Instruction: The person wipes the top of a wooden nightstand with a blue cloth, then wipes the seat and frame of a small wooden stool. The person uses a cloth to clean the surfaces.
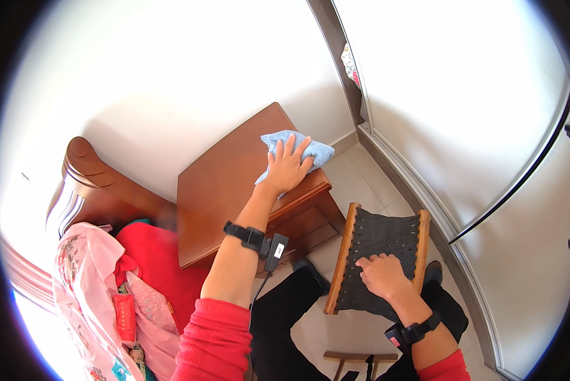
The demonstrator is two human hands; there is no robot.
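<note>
My left hand (287, 166) lies palm down with spread fingers on a light blue cloth (319, 151), holding it against the top of a brown wooden nightstand (227, 176). The cloth is bunched near the top's right edge. Part of it is hidden under the palm. Over the dark laced seat of a small wooden-framed stool (385, 233), my right hand (385, 276) hangs with loosely bent fingers. Nothing shows in that hand. Whether it touches the seat is unclear. Each wrist wears a black strap with a small device.
Left of the nightstand are a carved wooden headboard (108, 185), red bedding (156, 257) and pink floral fabric (85, 266). White sliding wardrobe doors (423, 85) stand at right. A wooden bar on legs (361, 356) is near my knees. A cable hangs from my left wrist device (276, 252).
</note>
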